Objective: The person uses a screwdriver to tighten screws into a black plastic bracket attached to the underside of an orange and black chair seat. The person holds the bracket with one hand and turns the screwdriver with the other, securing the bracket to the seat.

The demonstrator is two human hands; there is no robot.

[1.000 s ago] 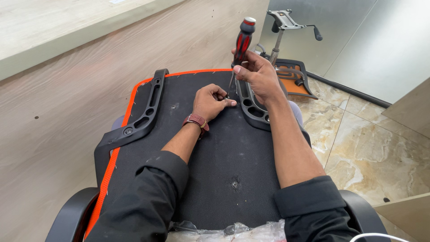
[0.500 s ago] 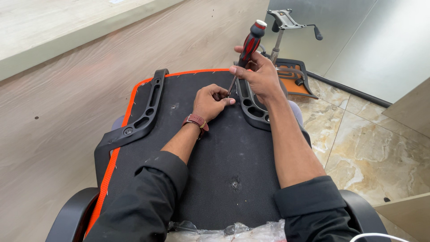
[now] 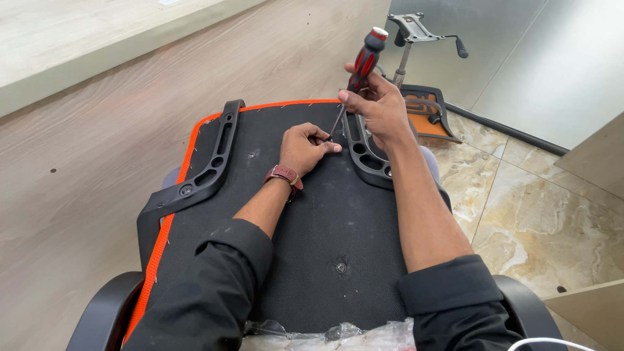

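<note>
Right hand grips a red-black screwdriver, tip down at the seat base. Left hand pinches closed beside the tip, resting on the base.

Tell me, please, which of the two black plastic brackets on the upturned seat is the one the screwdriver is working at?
The right-side bracket: the screwdriver tip meets its inner edge, both hands beside it. The left-side bracket lies untouched.

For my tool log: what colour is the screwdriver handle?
The screwdriver handle is red and black with a pale end cap, seen in the head view.
</note>
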